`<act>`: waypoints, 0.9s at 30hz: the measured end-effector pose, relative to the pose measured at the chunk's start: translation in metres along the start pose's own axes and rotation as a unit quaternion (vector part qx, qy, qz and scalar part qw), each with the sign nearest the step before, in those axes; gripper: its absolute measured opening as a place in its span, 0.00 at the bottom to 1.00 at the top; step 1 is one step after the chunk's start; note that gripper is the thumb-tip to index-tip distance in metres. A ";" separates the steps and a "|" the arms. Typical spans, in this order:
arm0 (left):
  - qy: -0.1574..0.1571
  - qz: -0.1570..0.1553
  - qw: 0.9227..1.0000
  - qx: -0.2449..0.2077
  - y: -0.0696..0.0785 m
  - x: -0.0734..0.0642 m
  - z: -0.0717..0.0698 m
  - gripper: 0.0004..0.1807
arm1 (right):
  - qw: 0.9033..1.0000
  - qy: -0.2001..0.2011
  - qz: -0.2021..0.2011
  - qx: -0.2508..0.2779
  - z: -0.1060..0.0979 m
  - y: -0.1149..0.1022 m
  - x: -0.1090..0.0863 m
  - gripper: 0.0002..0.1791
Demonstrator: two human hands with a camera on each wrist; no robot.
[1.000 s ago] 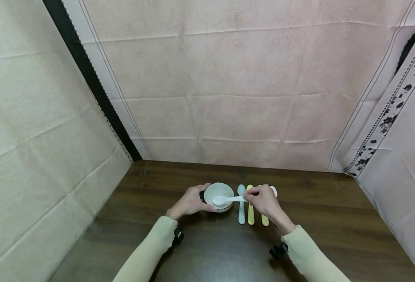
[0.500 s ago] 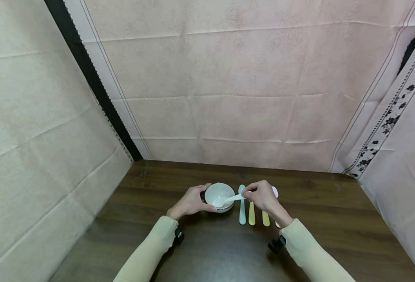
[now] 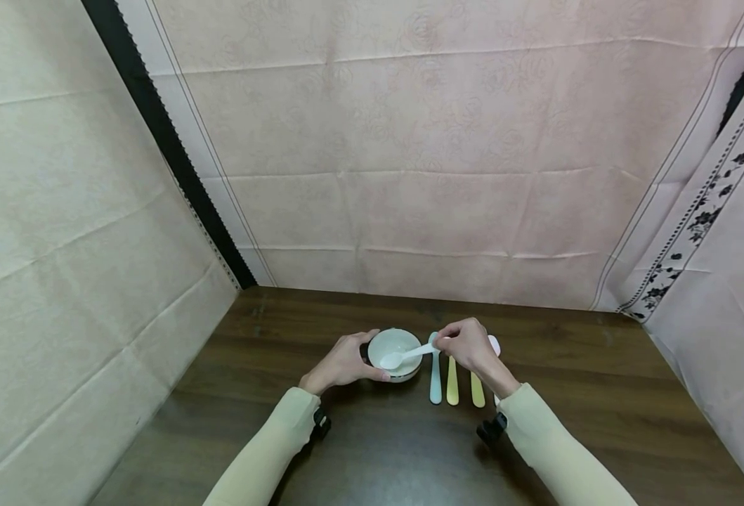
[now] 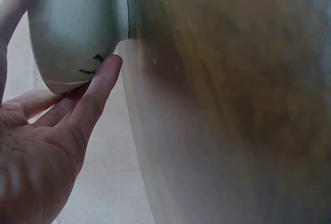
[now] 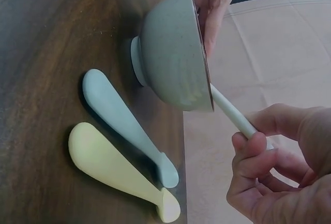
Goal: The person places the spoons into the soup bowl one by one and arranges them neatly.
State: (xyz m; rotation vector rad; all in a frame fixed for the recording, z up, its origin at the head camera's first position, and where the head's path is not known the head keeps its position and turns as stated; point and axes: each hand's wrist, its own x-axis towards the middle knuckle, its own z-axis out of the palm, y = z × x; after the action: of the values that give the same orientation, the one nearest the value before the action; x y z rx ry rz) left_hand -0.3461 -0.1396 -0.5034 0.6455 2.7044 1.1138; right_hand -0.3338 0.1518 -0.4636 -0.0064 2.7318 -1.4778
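On the table, a pale bowl (image 3: 381, 340) has my left hand (image 3: 343, 362) gripping it from the left, thumb on the near side and fingers on the far side. The left wrist view shows the outside of the bowl (image 4: 75, 22) with small dark marks near a fingertip. My right hand (image 3: 471, 346) pinches the handle of a white spoon (image 5: 232, 111) between thumb and fingers. The scoop end of this spoon (image 3: 392, 360) is inside the bowl, and its handle slants up over the right rim. In the right wrist view, the bowl's wall hides the scoop.
Right of the bowl, a light blue spoon (image 3: 435, 383) and a yellow spoon (image 3: 452, 385) lie side by side. Farther right are another yellow spoon (image 3: 477, 391) and a pale pink one (image 3: 494, 345), partly hidden by my right arm. Cloth walls (image 3: 409, 176) enclose the wooden table (image 3: 372, 450).
My right hand has shifted slightly away from me, raising and angling the white spoon's handle while its scoop stays in the bowl. The left hand keeps its hold on the bowl.
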 end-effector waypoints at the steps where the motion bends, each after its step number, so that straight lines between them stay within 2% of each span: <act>1: 0.000 0.003 1.000 0.000 0.000 0.000 0.000 0.59 | 1.000 0.002 -0.002 -0.002 0.000 0.000 0.001 0.06; 15: 0.006 0.009 1.000 -0.006 -0.002 0.004 0.000 0.59 | 0.999 0.031 0.017 -0.008 0.006 -0.003 0.015 0.05; 27: 0.002 0.007 1.000 -0.016 -0.003 0.000 0.001 0.59 | 0.997 0.055 0.045 0.033 0.018 -0.004 0.025 0.08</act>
State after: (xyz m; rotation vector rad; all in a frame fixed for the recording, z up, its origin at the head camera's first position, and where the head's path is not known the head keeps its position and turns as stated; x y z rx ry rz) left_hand -0.3472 -0.1407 -0.5059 0.6594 2.6847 1.1600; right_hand -0.3579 0.1344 -0.4705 0.2038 2.7243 -1.5888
